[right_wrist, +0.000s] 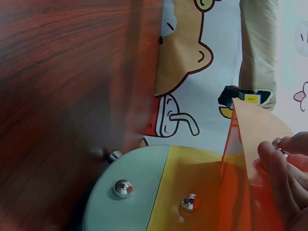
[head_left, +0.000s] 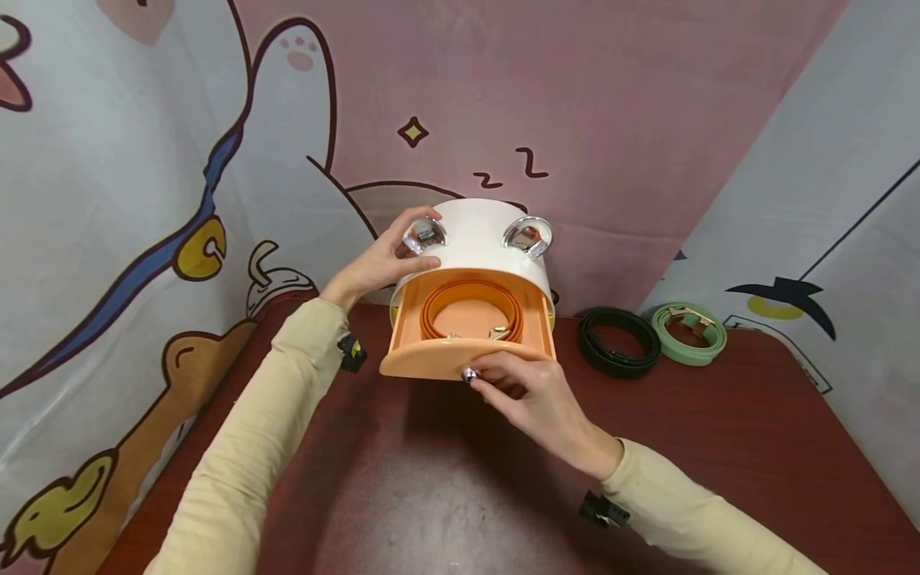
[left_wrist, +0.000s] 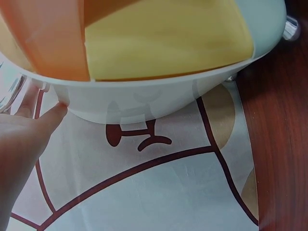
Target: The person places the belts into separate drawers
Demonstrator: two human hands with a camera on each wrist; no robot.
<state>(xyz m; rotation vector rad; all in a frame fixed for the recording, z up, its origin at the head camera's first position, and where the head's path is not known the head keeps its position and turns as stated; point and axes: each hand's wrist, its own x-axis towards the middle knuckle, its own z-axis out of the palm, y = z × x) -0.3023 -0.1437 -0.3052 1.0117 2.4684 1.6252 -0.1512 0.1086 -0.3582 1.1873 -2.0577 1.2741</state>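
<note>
A small white drawer cabinet point(head_left: 480, 228) with two round chrome ears stands near the back of the table. My left hand point(head_left: 384, 259) holds its upper left side, thumb and fingers spread about the left chrome ear point(head_left: 426, 235). The top peach drawer point(head_left: 424, 361) is pulled out, and inside lies a coiled orange belt point(head_left: 517, 307) with a metal buckle. With thumb and fingers my right hand point(head_left: 539, 399) pinches the drawer's chrome knob point(head_left: 469, 374). In the right wrist view, the yellow drawer point(right_wrist: 192, 168) and green drawer point(right_wrist: 139, 166) below are closed.
A coiled black belt point(head_left: 585, 339) and a coiled green belt point(head_left: 707, 351) lie right of the cabinet on the dark red-brown table point(head_left: 446, 495). A cartoon-print cloth point(head_left: 611, 104) hangs behind and at the sides.
</note>
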